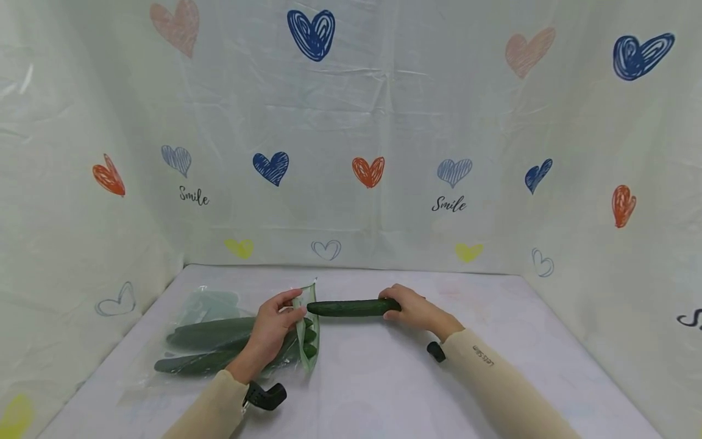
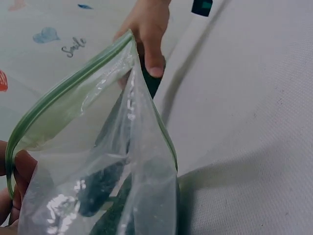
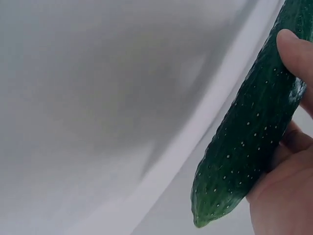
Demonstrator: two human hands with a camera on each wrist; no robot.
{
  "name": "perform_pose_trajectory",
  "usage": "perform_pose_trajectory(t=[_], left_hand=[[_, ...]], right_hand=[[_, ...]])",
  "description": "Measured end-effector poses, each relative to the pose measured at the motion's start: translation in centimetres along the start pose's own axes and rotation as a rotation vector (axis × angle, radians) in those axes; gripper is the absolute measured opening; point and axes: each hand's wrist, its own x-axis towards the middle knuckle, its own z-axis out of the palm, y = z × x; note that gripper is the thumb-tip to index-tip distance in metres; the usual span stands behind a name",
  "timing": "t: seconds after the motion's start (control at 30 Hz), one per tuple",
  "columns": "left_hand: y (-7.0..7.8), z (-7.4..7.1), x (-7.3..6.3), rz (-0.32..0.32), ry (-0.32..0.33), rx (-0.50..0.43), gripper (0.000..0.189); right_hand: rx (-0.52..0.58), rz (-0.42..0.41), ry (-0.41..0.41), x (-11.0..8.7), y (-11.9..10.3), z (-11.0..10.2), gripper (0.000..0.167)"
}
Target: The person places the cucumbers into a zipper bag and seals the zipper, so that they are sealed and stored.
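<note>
A clear zip bag with a green rim (image 1: 311, 360) lies on its side with several dark green cucumbers (image 1: 211, 334) inside. At its upper edge my left hand (image 1: 270, 328) pinches the bag's rim between thumb and fingers, and the mouth gapes to the right. My right hand (image 1: 415, 309) grips another cucumber (image 1: 351, 308) by its right end. This cucumber is held level, its left tip right at the bag's mouth. The right wrist view shows small pale bumps on the cucumber (image 3: 239, 142) and the thumb across it. In the left wrist view, the bag's green zip (image 2: 63, 90) arches across the opening.
The bag lies on the left part of a table with a white cover (image 1: 439, 390). A pale curtain (image 1: 384, 122) printed with hearts hangs behind and along both sides. A black wrist device (image 1: 265, 396) sits at the left cuff, another (image 1: 436, 352) at the right.
</note>
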Motion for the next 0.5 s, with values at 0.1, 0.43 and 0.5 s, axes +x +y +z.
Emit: perform_pose_trajectory(t=[0.1,0.43,0.5], left_hand=[[-0.1,0.1,0.0,0.004,-0.005,0.006,0.048],[-0.2,0.2,0.0,0.003,-0.014,0.03,0.049],[-0.2,0.2,0.0,0.013,-0.018,0.038,0.05]], right_hand=[[-0.018,0.01,-0.017,0.6,-1.3,0.5,0.035],[-0.066,0.0,-0.003,3.2,-5.1,2.0,0.038],[-0.081,0.002,-0.001,3.9,-5.9,2.3,0.038]])
